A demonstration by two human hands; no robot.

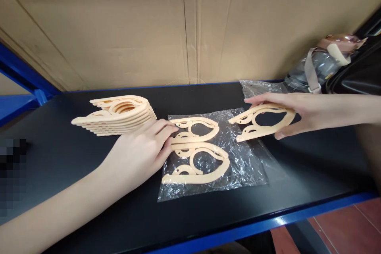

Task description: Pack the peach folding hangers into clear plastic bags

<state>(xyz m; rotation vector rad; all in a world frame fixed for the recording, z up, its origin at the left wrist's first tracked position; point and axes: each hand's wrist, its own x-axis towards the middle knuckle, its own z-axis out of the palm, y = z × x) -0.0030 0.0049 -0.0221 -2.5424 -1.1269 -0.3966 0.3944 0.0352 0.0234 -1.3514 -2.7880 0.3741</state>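
Two cream folding hangers, an upper one and a lower one, lie one below the other on a clear plastic bag. My left hand has its fingers closed at the left ends of these hangers, by the bag's edge; its fingertips are partly hidden. Another folded cream hanger is in my right hand, held by its rounded end above the right part of the bag. Left of the bag, a stack of similar hangers sits beside my left hand.
The black shelf top has a blue front rail. Cardboard stands behind it. At the back right are more clear plastic, a transparent bottle with a strap and a black bag.
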